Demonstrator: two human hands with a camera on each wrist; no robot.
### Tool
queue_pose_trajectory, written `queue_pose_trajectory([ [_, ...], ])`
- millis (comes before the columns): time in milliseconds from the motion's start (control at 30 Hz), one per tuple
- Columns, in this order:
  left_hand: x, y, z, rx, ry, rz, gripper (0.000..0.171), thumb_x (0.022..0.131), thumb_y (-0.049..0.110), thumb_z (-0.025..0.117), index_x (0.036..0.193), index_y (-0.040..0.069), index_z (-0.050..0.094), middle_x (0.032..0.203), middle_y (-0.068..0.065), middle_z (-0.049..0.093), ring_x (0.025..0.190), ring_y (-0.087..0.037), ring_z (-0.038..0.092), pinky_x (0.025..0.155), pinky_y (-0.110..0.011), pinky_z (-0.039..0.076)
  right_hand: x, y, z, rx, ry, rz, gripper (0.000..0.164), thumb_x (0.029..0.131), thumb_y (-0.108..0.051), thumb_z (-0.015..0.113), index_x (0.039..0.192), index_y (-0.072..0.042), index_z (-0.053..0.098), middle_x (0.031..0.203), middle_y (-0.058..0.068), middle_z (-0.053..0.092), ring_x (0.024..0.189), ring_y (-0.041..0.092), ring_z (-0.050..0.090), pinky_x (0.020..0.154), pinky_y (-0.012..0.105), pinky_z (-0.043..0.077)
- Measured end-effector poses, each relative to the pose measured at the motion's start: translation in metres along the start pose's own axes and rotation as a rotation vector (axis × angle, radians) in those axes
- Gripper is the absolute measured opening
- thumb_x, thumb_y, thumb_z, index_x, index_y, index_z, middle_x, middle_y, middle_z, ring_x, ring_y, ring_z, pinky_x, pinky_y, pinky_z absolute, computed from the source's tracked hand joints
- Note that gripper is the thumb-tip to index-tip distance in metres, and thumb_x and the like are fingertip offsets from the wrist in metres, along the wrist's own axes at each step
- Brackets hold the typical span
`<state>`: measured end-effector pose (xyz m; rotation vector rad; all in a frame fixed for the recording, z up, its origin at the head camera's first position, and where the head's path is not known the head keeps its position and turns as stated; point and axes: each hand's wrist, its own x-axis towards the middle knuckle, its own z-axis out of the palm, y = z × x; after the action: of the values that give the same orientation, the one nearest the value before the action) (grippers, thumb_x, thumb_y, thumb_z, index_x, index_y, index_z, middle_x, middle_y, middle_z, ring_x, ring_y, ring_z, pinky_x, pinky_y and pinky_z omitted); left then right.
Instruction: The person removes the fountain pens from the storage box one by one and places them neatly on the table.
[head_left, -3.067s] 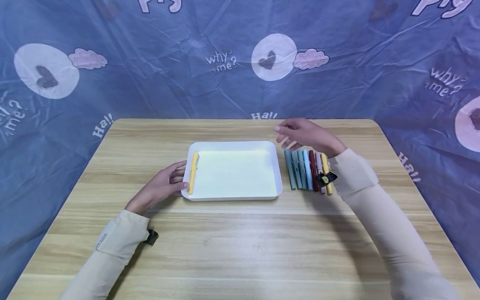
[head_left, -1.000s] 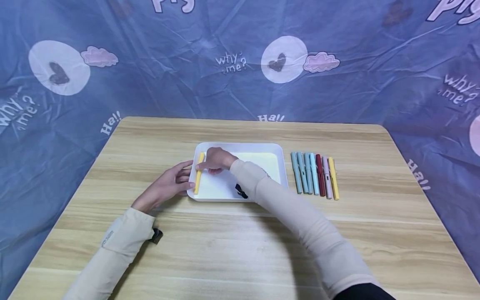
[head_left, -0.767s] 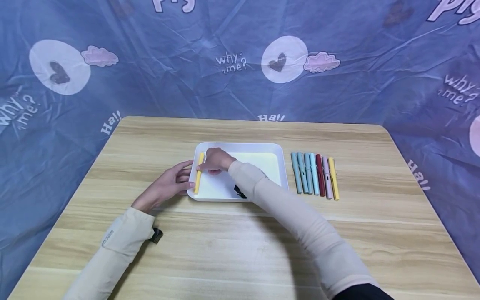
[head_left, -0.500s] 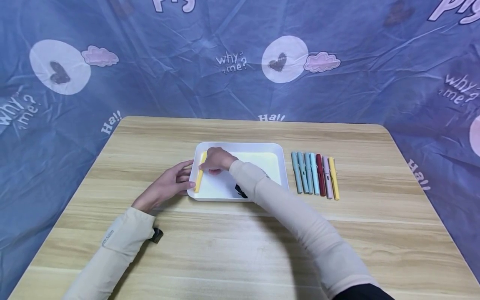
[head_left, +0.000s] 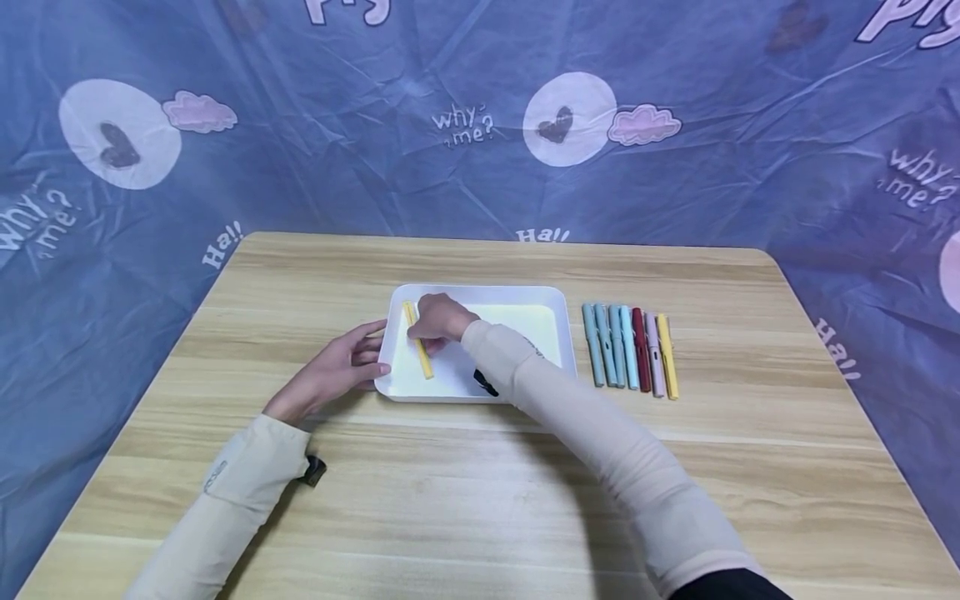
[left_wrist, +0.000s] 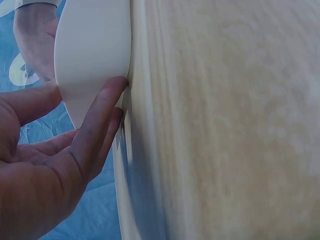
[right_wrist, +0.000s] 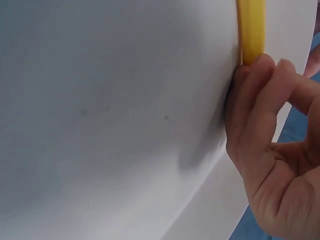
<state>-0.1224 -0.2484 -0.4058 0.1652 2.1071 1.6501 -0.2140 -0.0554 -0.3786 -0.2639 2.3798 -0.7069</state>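
A white tray [head_left: 517,398] sits mid-table in the head view. My left hand [head_left: 337,367] holds its left end, thumb at the rim and fingers against the outer wall; the left wrist view shows this grip on the tray wall [left_wrist: 95,45] closely. Inside the tray, at the left, my right hand [head_left: 442,318] pinches a yellow pen [head_left: 424,363]. The pen slants, its near end turned to the right. In the right wrist view the yellow pen [right_wrist: 252,30] sticks out past the curled fingers [right_wrist: 255,105]; the rest is hidden by the hand.
Right of the tray several pens lie side by side on the wooden table [head_left: 450,500]: teal pens [head_left: 604,346], a light blue pen [head_left: 628,350], a dark red pen [head_left: 641,350], a lilac pen [head_left: 654,354] and another yellow pen [head_left: 667,357]. A blue printed cloth [head_left: 360,167] hangs behind.
My right hand has come from above the pen row into the tray and taken hold of the yellow pen. In the last half second the pen's near end has swung right, away from the left wall.
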Motion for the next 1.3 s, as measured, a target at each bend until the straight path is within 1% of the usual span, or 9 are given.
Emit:
queue_pose_trajectory([
  [100, 0.001, 0.000, 0.000, 0.003, -0.002, 0.005, 0.080, 0.101, -0.003, 0.063, 0.165, 0.002, 0.016, 0.159, -0.031, 0.036, 0.141, -0.046, 0.045, 0.092, -0.038, 0.061, 0.000, 0.001, 0.000, 0.018, 0.008, 0.006, 0.018, 0.099, -0.014, 0.068, 0.108, -0.002, 0.058, 0.067, 0.003, 0.062, 0.049, 0.009, 0.060, 0.053, 0.020, 0.056],
  [233, 0.001, -0.001, 0.000, 0.002, -0.002, 0.005, 0.080, 0.101, -0.004, 0.062, 0.165, 0.001, 0.016, 0.159, -0.032, 0.035, 0.141, -0.047, 0.044, 0.092, -0.038, 0.061, -0.001, 0.004, -0.001, 0.069, 0.005, -0.020, 0.017, 0.099, -0.014, 0.068, 0.105, 0.000, 0.059, 0.068, 0.004, 0.064, 0.049, 0.009, 0.061, 0.054, 0.020, 0.057],
  [533, 0.001, 0.001, 0.001, 0.038, 0.006, -0.011, 0.080, 0.101, -0.001, 0.064, 0.166, 0.002, 0.016, 0.158, -0.031, 0.037, 0.140, -0.046, 0.046, 0.092, -0.039, 0.061, -0.013, 0.020, -0.018, 0.266, -0.062, -0.089, 0.016, 0.099, -0.012, 0.066, 0.097, 0.001, 0.056, 0.069, 0.006, 0.065, 0.053, 0.010, 0.062, 0.060, 0.023, 0.060],
  [800, 0.001, 0.000, 0.002, 0.041, 0.000, 0.000, 0.079, 0.101, -0.001, 0.063, 0.165, 0.002, 0.017, 0.158, -0.032, 0.037, 0.141, -0.046, 0.045, 0.091, -0.039, 0.061, -0.023, 0.031, -0.035, 0.344, -0.067, -0.126, 0.027, 0.098, -0.013, 0.066, 0.074, -0.002, 0.063, 0.066, 0.007, 0.067, 0.054, 0.010, 0.063, 0.061, 0.024, 0.061],
  [867, 0.001, 0.000, 0.002, 0.039, 0.000, -0.002, 0.079, 0.102, -0.001, 0.063, 0.166, 0.003, 0.017, 0.158, -0.031, 0.037, 0.141, -0.046, 0.045, 0.091, -0.039, 0.061, -0.027, 0.032, -0.039, 0.358, -0.063, -0.136, 0.028, 0.098, -0.013, 0.067, 0.072, -0.002, 0.063, 0.066, 0.007, 0.067, 0.054, 0.010, 0.062, 0.063, 0.025, 0.062],
  [967, 0.000, 0.000, 0.002, 0.033, 0.000, 0.001, 0.079, 0.102, -0.001, 0.063, 0.165, 0.003, 0.017, 0.158, -0.031, 0.037, 0.141, -0.046, 0.045, 0.091, -0.039, 0.061, -0.034, 0.034, -0.047, 0.369, -0.053, -0.153, 0.028, 0.098, -0.013, 0.067, 0.074, 0.000, 0.064, 0.066, 0.008, 0.067, 0.055, 0.011, 0.063, 0.066, 0.028, 0.063],
  [1100, 0.000, 0.000, 0.002, 0.027, -0.005, 0.012, 0.078, 0.102, -0.001, 0.062, 0.165, 0.002, 0.017, 0.157, -0.032, 0.037, 0.140, -0.047, 0.045, 0.091, -0.039, 0.061, -0.046, 0.037, -0.061, 0.372, -0.024, -0.182, 0.026, 0.100, -0.015, 0.068, 0.081, 0.003, 0.068, 0.069, 0.009, 0.069, 0.057, 0.012, 0.065, 0.080, 0.040, 0.064],
  [1200, 0.000, 0.000, 0.002, 0.032, -0.002, 0.014, 0.078, 0.101, -0.001, 0.063, 0.165, 0.002, 0.018, 0.157, -0.033, 0.037, 0.139, -0.047, 0.045, 0.091, -0.039, 0.061, -0.056, 0.041, -0.071, 0.384, -0.001, -0.195, 0.024, 0.101, -0.016, 0.068, 0.087, 0.003, 0.068, 0.073, 0.010, 0.070, 0.061, 0.013, 0.066, 0.086, 0.045, 0.063],
  [1300, 0.000, 0.000, 0.002, 0.038, -0.001, 0.018, 0.078, 0.102, 0.000, 0.063, 0.165, 0.002, 0.018, 0.157, -0.033, 0.038, 0.139, -0.047, 0.046, 0.091, -0.039, 0.061, -0.065, 0.048, -0.081, 0.401, 0.029, -0.199, 0.023, 0.101, -0.017, 0.068, 0.091, 0.004, 0.068, 0.075, 0.010, 0.070, 0.063, 0.014, 0.067, 0.083, 0.043, 0.064],
])
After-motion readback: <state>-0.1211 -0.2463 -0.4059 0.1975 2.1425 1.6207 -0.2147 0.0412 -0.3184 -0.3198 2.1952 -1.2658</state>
